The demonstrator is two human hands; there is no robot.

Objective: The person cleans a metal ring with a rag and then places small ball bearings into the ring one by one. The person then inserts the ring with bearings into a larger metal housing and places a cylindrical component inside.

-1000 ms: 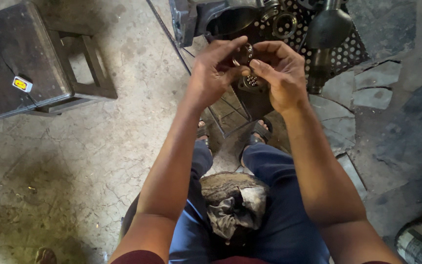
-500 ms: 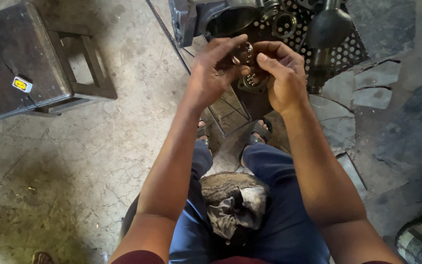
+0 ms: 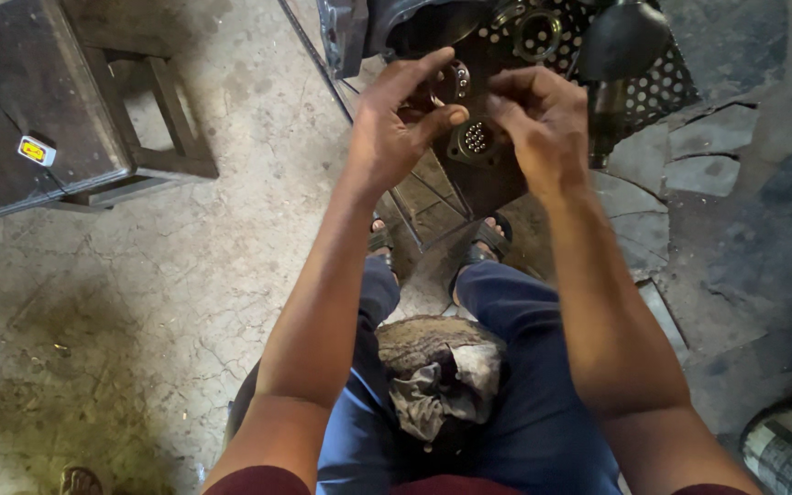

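My left hand (image 3: 396, 137) pinches a small round metal part (image 3: 454, 82) between thumb and fingers. My right hand (image 3: 543, 133), fingers curled, meets it just beside. A round studded metal piece (image 3: 474, 140) sits right beneath both hands, a dirty rag (image 3: 437, 380) on my lap below.

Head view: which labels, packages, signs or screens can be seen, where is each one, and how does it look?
Small tag or sticker: on the dark metal stool at upper left, rectangular, yellow with a white border.
No packages, signs or screens can be seen.
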